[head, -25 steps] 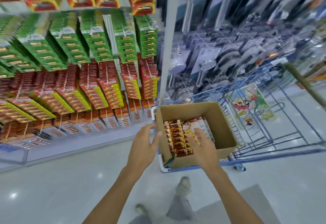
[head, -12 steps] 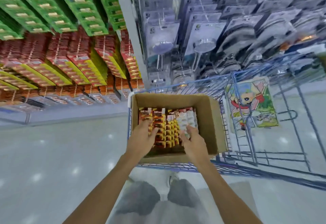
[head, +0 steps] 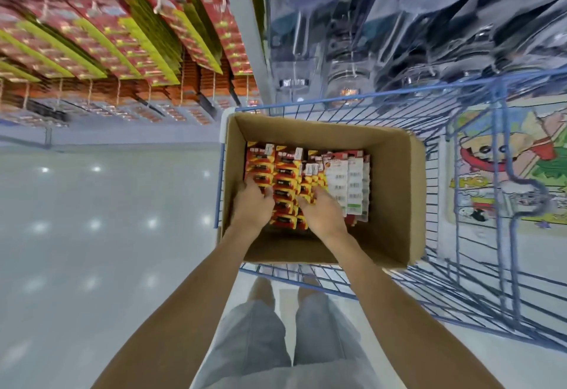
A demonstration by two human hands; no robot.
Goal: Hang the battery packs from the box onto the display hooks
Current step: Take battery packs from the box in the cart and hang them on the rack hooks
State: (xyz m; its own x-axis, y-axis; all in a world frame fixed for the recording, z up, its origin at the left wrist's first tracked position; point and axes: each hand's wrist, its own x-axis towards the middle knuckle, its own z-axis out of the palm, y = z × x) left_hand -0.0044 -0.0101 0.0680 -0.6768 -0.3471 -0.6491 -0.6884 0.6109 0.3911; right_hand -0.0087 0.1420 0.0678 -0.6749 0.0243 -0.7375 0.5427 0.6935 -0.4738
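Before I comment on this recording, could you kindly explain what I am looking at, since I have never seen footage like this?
There is no machine here. A person wears one wide-angle camera on the head, looking forward and down, so the single picture shows their own hands at work from above. The left hand and the right hand both reach into an open cardboard box, which sits in a blue wire cart. The box holds rows of red and yellow battery packs, with some white-backed packs on the right. The fingers of both hands lie on the packs, but I cannot tell whether they grip any. At the upper left, more packs hang in rows on the display, which the wide lens bends.
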